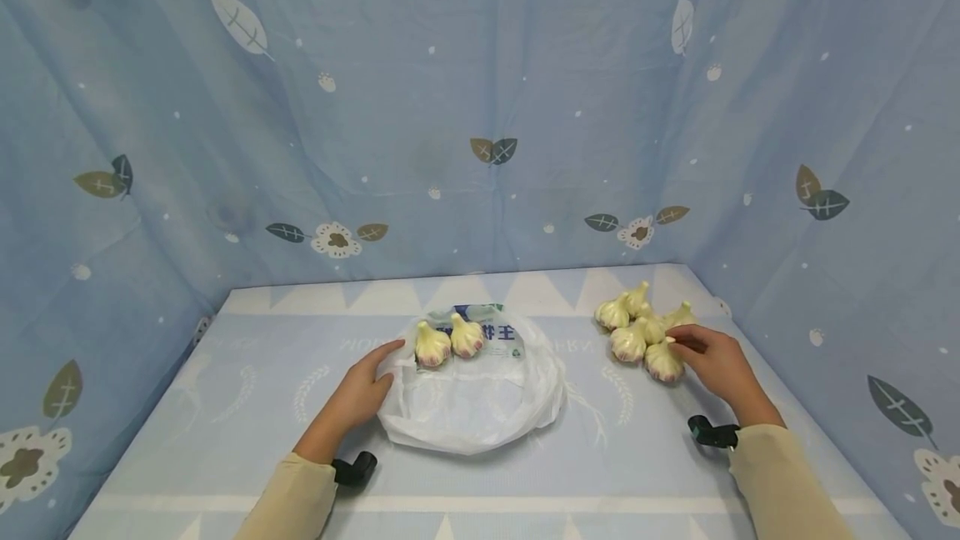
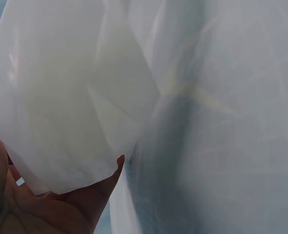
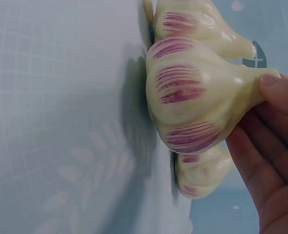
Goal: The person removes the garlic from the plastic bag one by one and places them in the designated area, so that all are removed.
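Observation:
A white plastic bag (image 1: 465, 419) lies on the table with its mouth spread wide and its rim rolled out. Two garlic bulbs (image 1: 432, 346) are inside it, toward the back left. My left hand (image 1: 362, 390) holds the bag's left rim; up close, the thin plastic (image 2: 70, 122) lies between thumb and fingers. At the right, my right hand (image 1: 712, 361) pinches the neck of a garlic bulb (image 3: 182, 95) with pink-purple streaks. More garlic bulbs (image 1: 628, 342) sit in a cluster just beyond and to the left of that hand.
The table (image 1: 247, 407) has a pale blue patterned cover. Blue curtains (image 1: 420, 107) printed with leaves and flowers stand at the back and both sides. Black wrist mounts (image 1: 355, 470) show on both forearms.

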`<action>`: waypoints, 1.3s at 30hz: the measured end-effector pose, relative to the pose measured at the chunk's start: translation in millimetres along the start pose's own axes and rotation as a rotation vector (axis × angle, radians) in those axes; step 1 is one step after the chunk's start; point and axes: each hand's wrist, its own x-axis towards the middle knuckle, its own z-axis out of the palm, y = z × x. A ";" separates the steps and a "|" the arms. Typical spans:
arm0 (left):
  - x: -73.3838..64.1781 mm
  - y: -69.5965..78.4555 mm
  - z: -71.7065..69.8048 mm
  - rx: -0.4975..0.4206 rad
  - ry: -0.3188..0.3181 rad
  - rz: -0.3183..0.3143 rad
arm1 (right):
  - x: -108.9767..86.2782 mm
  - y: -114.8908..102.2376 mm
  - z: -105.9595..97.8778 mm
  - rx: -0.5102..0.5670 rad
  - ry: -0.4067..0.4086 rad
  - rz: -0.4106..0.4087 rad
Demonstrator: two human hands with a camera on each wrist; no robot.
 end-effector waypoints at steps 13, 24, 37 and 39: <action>-2.3 2.9 0.4 0.006 0.007 0.000 | -2.7 1.2 -0.5 0.012 -0.027 0.031; -2.8 1.3 -0.4 0.000 0.010 0.005 | -2.7 -2.3 -5.3 -0.009 -0.037 -0.011; -1.9 0.1 0.1 -0.004 0.011 -0.004 | 1.7 -25.1 -14.8 -0.019 -0.046 -0.079; -1.6 0.4 -0.3 -0.011 0.005 -0.013 | 4.0 -30.5 -14.9 -0.014 -0.050 -0.100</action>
